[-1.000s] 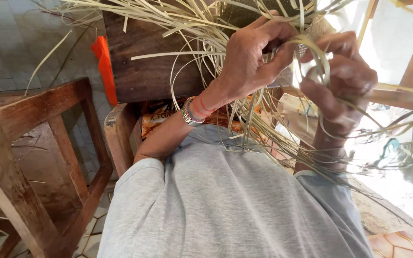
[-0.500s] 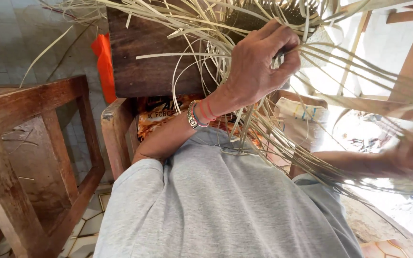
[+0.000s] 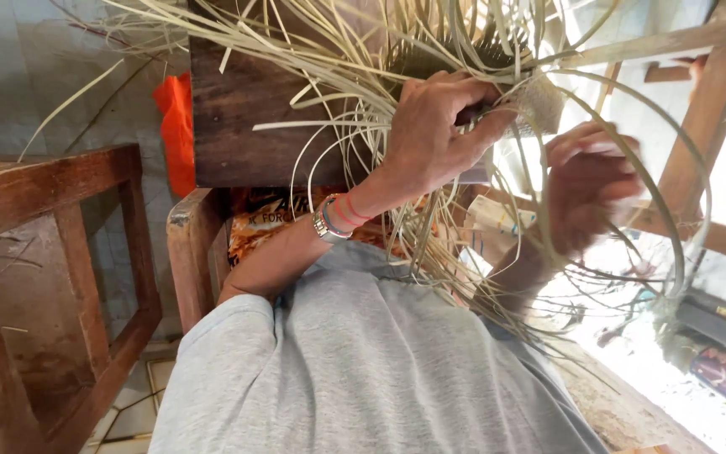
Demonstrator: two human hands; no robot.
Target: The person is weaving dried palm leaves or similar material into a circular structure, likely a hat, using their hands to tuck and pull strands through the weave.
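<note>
Left hand point(image 3: 430, 139) gripping pale straw strips point(image 3: 355, 76), right hand point(image 3: 586, 185) beside

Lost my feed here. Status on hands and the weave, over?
Left hand gripping woven strip work. Right hand blurred, among loose strips, grip unclear. Strands crowd both hands.

A brown wooden chair frame point(image 3: 52, 252) stands left of an orange cloth point(image 3: 176, 126) and dark wooden board point(image 3: 245, 126).
</note>
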